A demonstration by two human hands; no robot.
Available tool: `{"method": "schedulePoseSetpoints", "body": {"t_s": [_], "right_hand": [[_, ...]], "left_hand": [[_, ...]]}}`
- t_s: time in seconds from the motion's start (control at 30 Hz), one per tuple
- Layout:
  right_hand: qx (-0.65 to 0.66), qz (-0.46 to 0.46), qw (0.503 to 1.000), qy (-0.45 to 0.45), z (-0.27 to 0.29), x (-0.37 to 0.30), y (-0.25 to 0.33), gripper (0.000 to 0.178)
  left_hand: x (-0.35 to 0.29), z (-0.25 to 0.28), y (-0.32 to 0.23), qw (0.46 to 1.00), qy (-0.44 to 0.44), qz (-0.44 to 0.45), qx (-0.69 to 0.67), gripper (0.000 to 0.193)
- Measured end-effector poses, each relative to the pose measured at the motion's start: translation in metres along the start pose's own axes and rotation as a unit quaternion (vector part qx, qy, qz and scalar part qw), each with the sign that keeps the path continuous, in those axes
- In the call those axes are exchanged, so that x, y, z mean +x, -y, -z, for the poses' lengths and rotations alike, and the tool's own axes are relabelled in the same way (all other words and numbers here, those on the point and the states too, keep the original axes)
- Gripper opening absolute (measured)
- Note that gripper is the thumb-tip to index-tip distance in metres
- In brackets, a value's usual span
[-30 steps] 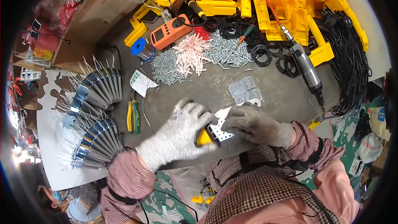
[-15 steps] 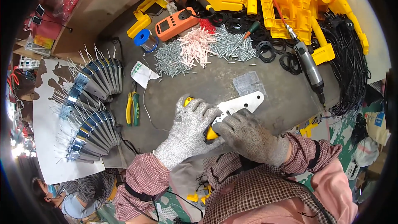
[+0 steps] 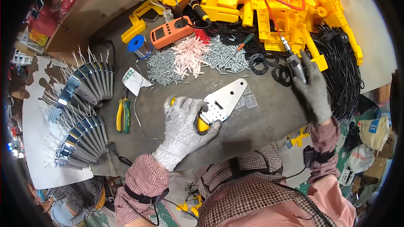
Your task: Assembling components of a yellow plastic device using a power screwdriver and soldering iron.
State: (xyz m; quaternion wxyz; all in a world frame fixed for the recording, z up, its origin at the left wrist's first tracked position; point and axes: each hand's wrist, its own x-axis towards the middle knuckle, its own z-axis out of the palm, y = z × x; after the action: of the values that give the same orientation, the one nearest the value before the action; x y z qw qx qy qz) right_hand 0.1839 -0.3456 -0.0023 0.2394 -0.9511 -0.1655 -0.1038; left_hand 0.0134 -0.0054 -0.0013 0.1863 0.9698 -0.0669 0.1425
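Grips a yellow part (image 3: 203,125) in the gloved left hand (image 3: 181,120), closed around it over the near half of the grey table (image 3: 269,122). Shows a white plate (image 3: 229,101) with holes on top of that part, pointing its rounded end up and rightward, overlapping a clear plastic sheet (image 3: 249,100). Lays the gloved right hand (image 3: 312,85) over a silvery driver (image 3: 296,66), well apart from the left; cannot tell whether closed around it or only touching. Has black cables (image 3: 341,63) right of that hand, black rings (image 3: 257,63) left of it and heaped yellow housings (image 3: 290,29) above. Has pink sleeves (image 3: 191,56) between two screw piles (image 3: 164,68), near an orange meter (image 3: 168,33), and yellow-green pliers (image 3: 123,115) to the left.
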Motion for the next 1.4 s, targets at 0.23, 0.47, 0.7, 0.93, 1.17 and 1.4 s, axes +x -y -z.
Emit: {"method": "schedulePoseSetpoints", "body": {"t_s": [0.23,0.47,0.7,0.93,1.17,1.4], "right_hand": [[0.825,-0.177,0.534,0.057,-0.018,-0.006,0.044,0.051],[0.933,-0.179,0.305,0.067,-0.091,-0.002,0.092,0.037],[0.885,-0.262,0.382,0.053,-0.09,-0.01,0.112,0.028],[0.864,-0.252,0.429,0.073,-0.094,-0.012,0.111,0.032],[0.89,-0.262,0.35,0.127,-0.107,-0.019,0.108,0.024],[0.863,-0.17,0.47,0.074,-0.08,-0.018,0.136,0.039]], "left_hand": [[-0.001,-0.006,0.0,1.0,0.012,0.004,-0.014,0.049],[0.007,-0.005,0.002,0.999,0.032,0.009,-0.028,0.051],[0.008,-0.003,0.004,0.998,0.05,-0.002,-0.03,0.049],[0.009,-0.003,0.004,0.998,0.049,-0.01,-0.038,0.047],[0.011,-0.004,0.002,0.998,0.052,-0.008,-0.025,0.054],[0.013,-0.003,0.0,0.998,0.056,-0.008,-0.011,0.056]]}}
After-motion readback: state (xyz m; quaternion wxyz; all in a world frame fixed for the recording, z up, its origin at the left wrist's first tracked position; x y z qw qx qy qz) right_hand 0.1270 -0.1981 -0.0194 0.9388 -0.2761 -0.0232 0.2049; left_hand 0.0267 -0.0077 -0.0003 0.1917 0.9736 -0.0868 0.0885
